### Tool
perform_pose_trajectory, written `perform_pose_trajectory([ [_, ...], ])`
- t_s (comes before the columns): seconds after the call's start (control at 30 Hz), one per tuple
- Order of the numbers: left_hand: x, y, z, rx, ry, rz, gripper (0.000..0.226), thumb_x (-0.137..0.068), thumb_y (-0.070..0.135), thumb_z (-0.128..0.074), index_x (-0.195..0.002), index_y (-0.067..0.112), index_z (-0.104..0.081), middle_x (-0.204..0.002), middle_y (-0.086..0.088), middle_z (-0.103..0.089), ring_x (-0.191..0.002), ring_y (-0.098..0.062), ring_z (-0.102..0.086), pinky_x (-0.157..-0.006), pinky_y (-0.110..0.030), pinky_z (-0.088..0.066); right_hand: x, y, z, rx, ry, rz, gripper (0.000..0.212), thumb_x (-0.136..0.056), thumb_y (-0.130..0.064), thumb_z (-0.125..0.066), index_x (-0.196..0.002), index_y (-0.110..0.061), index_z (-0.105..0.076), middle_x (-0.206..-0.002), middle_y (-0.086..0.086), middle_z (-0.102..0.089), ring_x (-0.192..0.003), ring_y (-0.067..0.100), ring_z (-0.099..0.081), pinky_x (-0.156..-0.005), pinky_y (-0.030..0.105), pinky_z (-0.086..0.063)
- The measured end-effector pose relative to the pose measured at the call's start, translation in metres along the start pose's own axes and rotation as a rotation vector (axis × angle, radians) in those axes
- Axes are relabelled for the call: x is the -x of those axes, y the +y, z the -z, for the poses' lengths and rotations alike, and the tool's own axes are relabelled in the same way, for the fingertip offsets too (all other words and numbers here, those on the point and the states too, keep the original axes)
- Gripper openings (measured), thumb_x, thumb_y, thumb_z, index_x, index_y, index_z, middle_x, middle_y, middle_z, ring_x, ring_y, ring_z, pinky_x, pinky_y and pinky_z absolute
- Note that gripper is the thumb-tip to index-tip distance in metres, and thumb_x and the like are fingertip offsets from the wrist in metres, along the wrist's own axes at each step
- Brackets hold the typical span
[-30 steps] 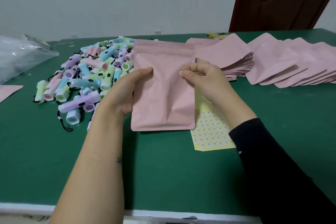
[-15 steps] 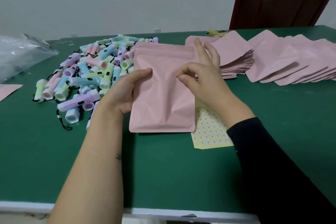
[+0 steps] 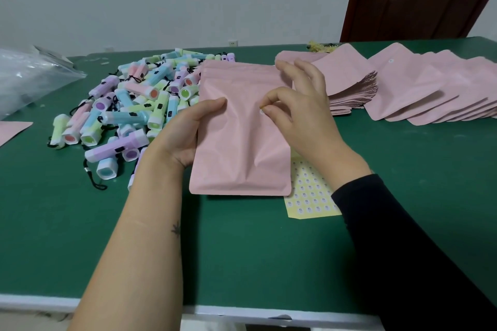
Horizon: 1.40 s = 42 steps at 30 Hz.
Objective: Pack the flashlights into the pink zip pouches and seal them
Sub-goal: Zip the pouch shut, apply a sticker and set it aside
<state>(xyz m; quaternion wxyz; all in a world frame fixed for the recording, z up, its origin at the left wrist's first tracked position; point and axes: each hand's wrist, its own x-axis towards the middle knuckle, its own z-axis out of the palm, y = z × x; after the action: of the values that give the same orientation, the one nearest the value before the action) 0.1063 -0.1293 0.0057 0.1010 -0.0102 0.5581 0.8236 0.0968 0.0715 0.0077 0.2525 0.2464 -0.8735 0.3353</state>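
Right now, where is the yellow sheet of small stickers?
In the head view the yellow sheet lies on the green table, right of centre, partly under the lower right corner of the pink pouch and the black sleeve.

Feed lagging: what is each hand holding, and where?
The left hand grips the pouch at its left edge, thumb on front; the right hand pinches a small sticker against the pouch's front.
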Motion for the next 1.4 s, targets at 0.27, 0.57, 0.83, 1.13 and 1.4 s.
perform_pose_trajectory([
  [0.27,-0.002,-0.002,0.002,-0.014,-0.004,0.008,0.029,-0.084,0.022,-0.065,-0.108,0.008,-0.071,-0.103,-0.009,-0.073,-0.092,-0.022,-0.071,-0.081,-0.034,-0.059,0.001,0.001,-0.002,0.012,0.017,0.012,0.007,-0.089,-0.014,-0.067,-0.087,-0.010,-0.072,-0.140,0.006,-0.050,-0.140,0.027,-0.027,-0.109,0.050,-0.033],
  [0.57,-0.003,-0.003,0.002,-0.018,-0.024,-0.005,0.020,-0.083,0.022,-0.065,-0.093,0.010,-0.079,-0.099,-0.009,-0.075,-0.088,-0.021,-0.073,-0.072,-0.032,-0.059,0.000,0.003,-0.003,-0.066,0.063,-0.025,0.010,-0.085,-0.014,-0.071,-0.094,-0.013,-0.074,-0.137,0.005,-0.052,-0.137,0.026,-0.029,-0.114,0.034,-0.027],
  [0.83,-0.006,-0.005,0.001,0.037,-0.032,-0.030,0.022,-0.080,0.022,-0.065,-0.094,0.013,-0.079,-0.100,-0.008,-0.075,-0.089,-0.022,-0.072,-0.073,-0.034,-0.059,0.000,-0.002,-0.004,-0.619,-0.002,-0.603,0.066,-0.086,-0.040,-0.070,-0.141,-0.016,-0.042,-0.127,-0.007,-0.056,-0.113,0.008,-0.055,-0.095,0.027,-0.044],
  [1.13,-0.007,-0.006,0.003,0.012,-0.074,-0.024,0.020,-0.084,0.025,-0.064,-0.091,0.017,-0.081,-0.100,-0.006,-0.076,-0.091,-0.020,-0.073,-0.074,-0.033,-0.059,0.004,0.002,-0.009,-0.936,-0.040,-0.657,0.020,-0.082,-0.017,-0.077,-0.098,-0.005,-0.073,-0.091,0.002,-0.077,-0.082,0.017,-0.074,-0.068,0.026,-0.059],
  [1.4,-0.011,-0.008,-0.005,-0.006,-0.016,-0.022,0.020,-0.094,0.017,-0.056,-0.108,0.009,-0.066,-0.099,-0.007,-0.075,-0.088,-0.021,-0.073,-0.071,-0.033,-0.060,0.003,0.005,-0.007,-1.007,-0.007,-0.755,0.021,-0.086,-0.026,-0.073,-0.102,-0.014,-0.070,-0.096,0.000,-0.076,-0.088,0.019,-0.073,-0.078,0.034,-0.060],
])
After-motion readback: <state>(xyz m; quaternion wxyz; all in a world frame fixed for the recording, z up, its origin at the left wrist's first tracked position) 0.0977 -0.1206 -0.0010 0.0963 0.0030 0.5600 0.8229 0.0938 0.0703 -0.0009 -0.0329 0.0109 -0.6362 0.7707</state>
